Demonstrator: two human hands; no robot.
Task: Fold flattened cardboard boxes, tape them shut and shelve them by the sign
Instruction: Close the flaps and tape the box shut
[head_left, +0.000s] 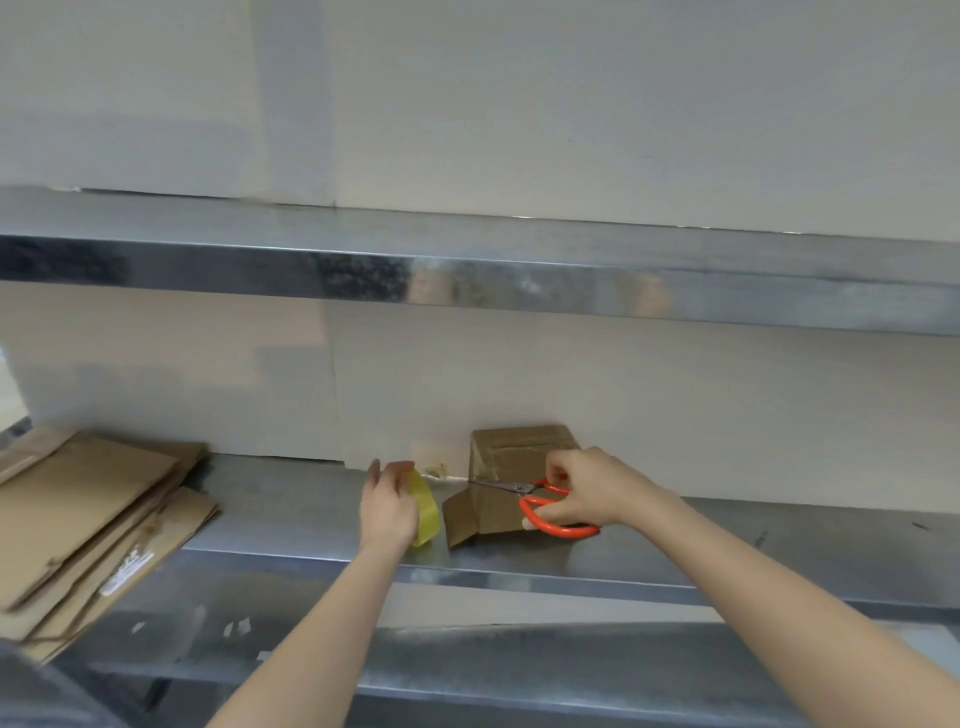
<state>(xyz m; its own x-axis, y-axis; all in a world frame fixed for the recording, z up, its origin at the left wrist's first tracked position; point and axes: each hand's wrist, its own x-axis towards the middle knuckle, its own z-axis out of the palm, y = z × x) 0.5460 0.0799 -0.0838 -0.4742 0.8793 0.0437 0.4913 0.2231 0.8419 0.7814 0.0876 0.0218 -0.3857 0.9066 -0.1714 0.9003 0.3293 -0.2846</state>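
On the brushed steel shelf (291, 499), your right hand (587, 493) grips the orange-handled steel scissors (515, 487), fingers through the loops, blades pointing left. Your left hand (387, 512) curls round the yellow roll of adhesive tape (427, 512), which stands on edge. The small brown cardboard box (519, 447) sits directly beneath and behind the scissor grip; the roll stands just left of the blade tips. Pull the roll away from the box to tension the strip, then cut close to the box edge. The strip itself is too faint to confirm. Flattened brown cardboard boxes (88, 514) lie well left of both hands.
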